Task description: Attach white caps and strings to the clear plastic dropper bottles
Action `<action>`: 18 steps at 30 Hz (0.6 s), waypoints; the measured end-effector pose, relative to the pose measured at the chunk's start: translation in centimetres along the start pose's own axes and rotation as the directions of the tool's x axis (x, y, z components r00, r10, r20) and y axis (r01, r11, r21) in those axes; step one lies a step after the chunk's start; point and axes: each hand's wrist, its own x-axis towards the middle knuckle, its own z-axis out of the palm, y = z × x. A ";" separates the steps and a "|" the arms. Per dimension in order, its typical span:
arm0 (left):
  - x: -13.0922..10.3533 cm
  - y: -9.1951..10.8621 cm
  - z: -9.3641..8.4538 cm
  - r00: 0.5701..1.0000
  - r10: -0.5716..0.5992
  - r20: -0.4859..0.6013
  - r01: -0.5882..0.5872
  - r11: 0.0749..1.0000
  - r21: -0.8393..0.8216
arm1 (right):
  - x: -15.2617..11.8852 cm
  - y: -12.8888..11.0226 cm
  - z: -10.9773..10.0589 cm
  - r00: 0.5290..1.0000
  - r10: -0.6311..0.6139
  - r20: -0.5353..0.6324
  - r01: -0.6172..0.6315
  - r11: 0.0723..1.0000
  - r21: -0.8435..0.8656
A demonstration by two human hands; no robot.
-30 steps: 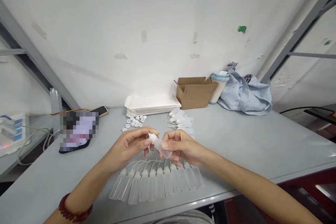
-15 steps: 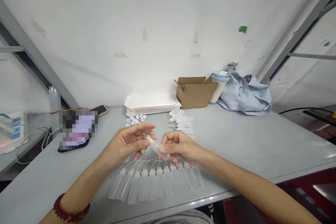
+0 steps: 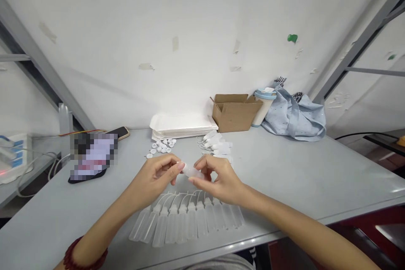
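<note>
Above the table, a small translucent plastic bottle lies tilted between my two hands. My left hand pinches its neck end with thumb and fingers, which hide the tip. My right hand grips the body from the other end. Below both hands, several similar bottles lie side by side in a fanned row, with thin curved white tubes at their tops. Beyond my left hand is a small heap of white caps. Past my right hand lie several more small white bottles, partly hidden by it.
A stack of white flat boxes stands against the wall, beside an open cardboard box. Farther right are a lidded cup and a light blue cloth bag. Phones and cables lie at the left. The table's front edge runs near me.
My left fingers have closed in around the bottle's neck end; the thin tip visible before is now hidden. My right hand has turned, and the bottle lies flatter.
</note>
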 end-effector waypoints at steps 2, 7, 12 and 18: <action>-0.1 0.1 -0.2 0.999 0.027 0.030 -0.028 1.000 0.007 | 0.0 0.1 0.0 1.000 0.003 0.011 -0.003 1.000 0.007; -0.2 0.0 -0.6 0.994 0.062 0.085 -0.055 0.995 -0.084 | 0.3 -0.2 -0.6 0.970 0.212 0.121 -0.235 0.945 0.229; -0.1 -0.2 -0.6 0.981 0.130 0.144 -0.092 0.966 -0.242 | 0.7 -0.2 -1.0 0.890 0.260 0.375 -0.436 0.725 0.533; -0.2 -0.3 -0.7 0.980 0.144 0.140 -0.099 0.953 -0.285 | 0.8 0.1 -1.1 0.811 0.252 0.528 -0.567 0.559 0.605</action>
